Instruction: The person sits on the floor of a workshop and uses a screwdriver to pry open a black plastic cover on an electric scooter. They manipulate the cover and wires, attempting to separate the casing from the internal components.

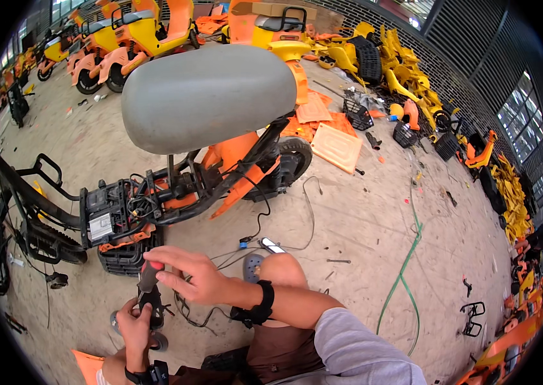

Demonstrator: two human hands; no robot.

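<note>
My right hand is closed around the red-topped end of a screwdriver with a dark grey handle. The tool stands nearly upright, its lower end meeting a small black part. My left hand grips that black part from below, thumb on top; its exact kind is not clear. Just beyond my hands is a stripped electric scooter with a grey seat, bare black frame and exposed wiring. A black crate-like piece sits below its floor section, close to the screwdriver.
Loose black cables lie beside my knee. A green hose crosses the floor at right. Orange panels, black baskets and heaped yellow body panels lie farther off. Several yellow-orange scooters stand at the back left.
</note>
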